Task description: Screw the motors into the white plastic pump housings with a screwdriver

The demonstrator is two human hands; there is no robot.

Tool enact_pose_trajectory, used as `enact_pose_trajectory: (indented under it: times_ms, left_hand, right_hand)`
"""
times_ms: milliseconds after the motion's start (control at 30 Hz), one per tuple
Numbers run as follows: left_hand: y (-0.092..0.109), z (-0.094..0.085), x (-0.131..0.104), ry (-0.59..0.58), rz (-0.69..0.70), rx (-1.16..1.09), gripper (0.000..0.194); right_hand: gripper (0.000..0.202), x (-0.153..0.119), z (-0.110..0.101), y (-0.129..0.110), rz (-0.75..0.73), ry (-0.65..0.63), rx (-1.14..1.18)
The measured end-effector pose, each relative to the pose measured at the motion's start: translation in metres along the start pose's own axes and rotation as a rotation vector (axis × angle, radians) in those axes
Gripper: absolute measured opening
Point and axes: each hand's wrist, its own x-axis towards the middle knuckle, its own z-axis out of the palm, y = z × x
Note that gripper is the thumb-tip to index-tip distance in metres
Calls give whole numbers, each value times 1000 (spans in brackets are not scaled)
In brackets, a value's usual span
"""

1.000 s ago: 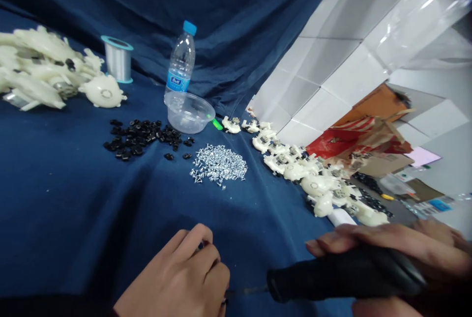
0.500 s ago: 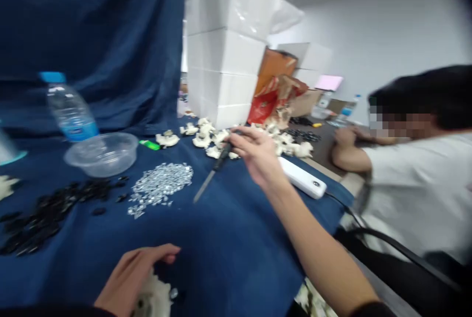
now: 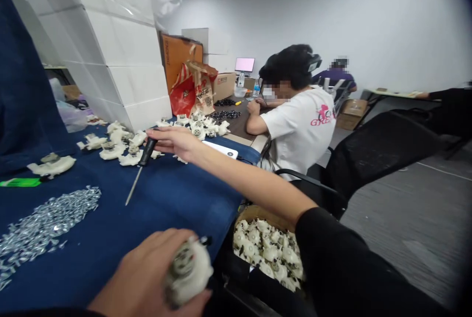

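Observation:
In the head view my right hand is closed on the black handle of a screwdriver, its metal shaft slanting down above the blue cloth. My left hand, low in front, is wrapped round a cream plastic part with a round metal centre. Behind the screwdriver lie several similar cream parts on the cloth. A heap of small silver screws is spread at the left, with a green object beyond it.
A cardboard box full of cream parts stands below the table's right edge. A white power bank lies near that edge. Stacked white boxes rise behind. A seated person works on the right, beside a black chair.
My view has swung right, bringing the box of parts into sight. My left hand has raised the cream part off the table area. The screwdriver stays in my right hand.

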Motion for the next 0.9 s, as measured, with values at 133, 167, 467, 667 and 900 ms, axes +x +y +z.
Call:
enact_pose_trajectory:
  times_ms: [133,167,467,667,900]
  left_hand:
    - [63,50,84,-379,-80,-149,32]
    - [75,68,100,-414,-54,-176,40]
    - [63,123,101,-504,13,-346,40]
    - [5,30,38,-88,4,-259,20]
    - [-117,-81,-81,271,-309,378,34]
  right_hand:
    - [5,-32,-30,-53,-78,75,-60]
    - [6,-41,-36,-64,-98,97,-74]
    - [7,-99,-76,-74,-82,217,-98]
    - [25,-94,-64,-51,0,187,-64]
    - [33,-54,-7,-21,36,0,-116]
